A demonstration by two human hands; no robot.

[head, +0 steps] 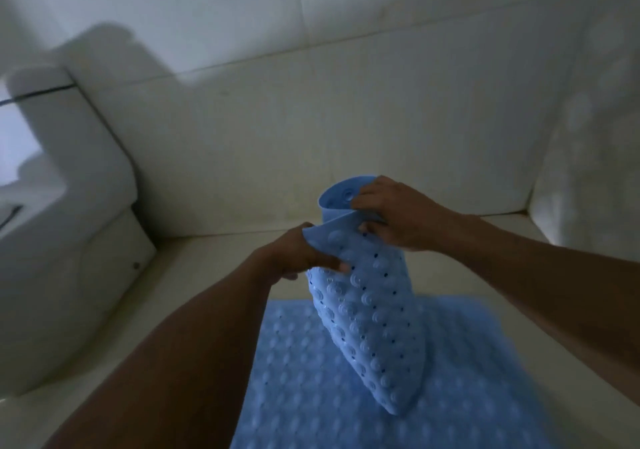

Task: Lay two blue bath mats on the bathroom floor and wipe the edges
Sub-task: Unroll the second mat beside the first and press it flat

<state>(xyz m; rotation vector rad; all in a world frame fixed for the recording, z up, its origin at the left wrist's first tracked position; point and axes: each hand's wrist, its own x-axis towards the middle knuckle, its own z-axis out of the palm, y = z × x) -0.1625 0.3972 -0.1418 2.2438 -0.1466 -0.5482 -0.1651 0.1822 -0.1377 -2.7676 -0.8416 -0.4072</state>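
Both hands on folded blue mat

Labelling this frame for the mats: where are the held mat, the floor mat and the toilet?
held mat [367,310]: head view, its dimpled middle.
floor mat [311,379]: head view, its flat left part.
toilet [69,171]: head view, its white side.

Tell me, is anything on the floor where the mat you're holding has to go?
Nothing visible. Both hands, left and right, hold the folded mat above the laid mat; the bare floor beyond looks clear.
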